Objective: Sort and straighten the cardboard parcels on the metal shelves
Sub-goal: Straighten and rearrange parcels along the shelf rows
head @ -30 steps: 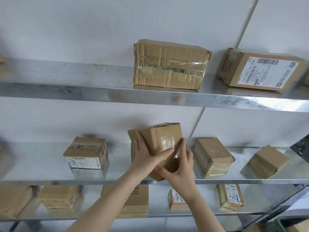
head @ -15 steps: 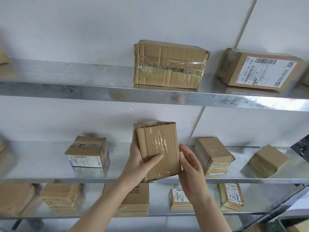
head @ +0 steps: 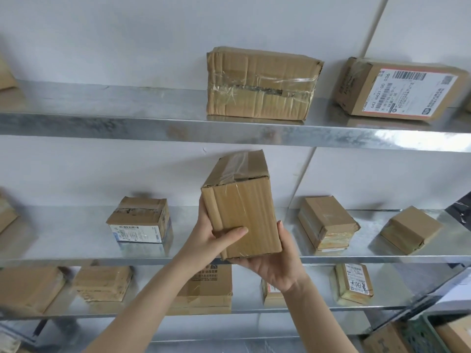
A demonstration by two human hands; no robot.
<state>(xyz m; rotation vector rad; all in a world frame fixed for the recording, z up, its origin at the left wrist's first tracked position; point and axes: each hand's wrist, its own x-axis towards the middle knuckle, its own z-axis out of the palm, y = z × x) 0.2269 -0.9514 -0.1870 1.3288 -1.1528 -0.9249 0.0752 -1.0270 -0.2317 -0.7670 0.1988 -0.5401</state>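
Observation:
A tall taped cardboard parcel (head: pixel 242 205) is held upright in the air in front of the middle metal shelf (head: pixel 76 253). My left hand (head: pixel 211 238) grips its left side, thumb across the front face. My right hand (head: pixel 277 263) cups its bottom right corner from below, fingers curled under the parcel. On the middle shelf sit a labelled parcel (head: pixel 139 220) at the left, a taped parcel (head: pixel 326 222) at the right and a smaller skewed one (head: pixel 410 229) further right.
The top shelf (head: pixel 153 123) carries a large crumpled parcel (head: pixel 260 85) and a skewed parcel with a white label (head: pixel 400 89). The lower shelf holds several parcels, among them a printed box (head: pixel 206 289) and a labelled one (head: pixel 353 282). A green crate (head: pixel 420 337) stands at bottom right.
The parcel has been turned upright and lifted higher in front of the middle shelf. My right hand slid from its front face to under its bottom right corner.

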